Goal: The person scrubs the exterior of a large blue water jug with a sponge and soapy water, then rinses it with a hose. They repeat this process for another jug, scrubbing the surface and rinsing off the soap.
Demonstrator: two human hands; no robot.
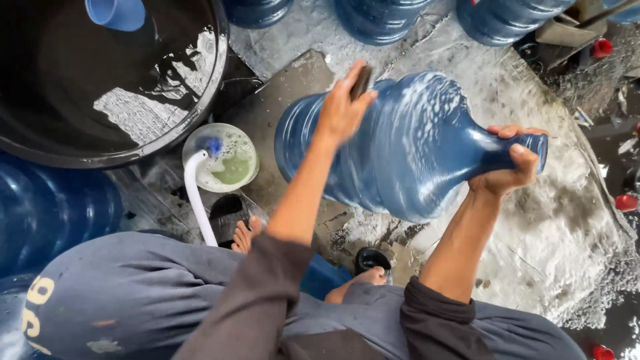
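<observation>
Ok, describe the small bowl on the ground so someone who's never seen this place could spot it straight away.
Start at the big black tub of water at upper left. Just below its rim, left of the soapy blue water jug the hands hold, sits the small round bowl. It alone is pale and translucent, holding greenish sudsy liquid, with a white-handled brush resting in it.

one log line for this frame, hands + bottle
left hand: scrubber on soapy blue water bottle | right hand: gripping bottle neck | bottle: tilted over wet floor

Your dark grey long sleeves pushed up to the elbows, grey-blue trousers with yellow printed marks, black sandals, toes bare
</observation>
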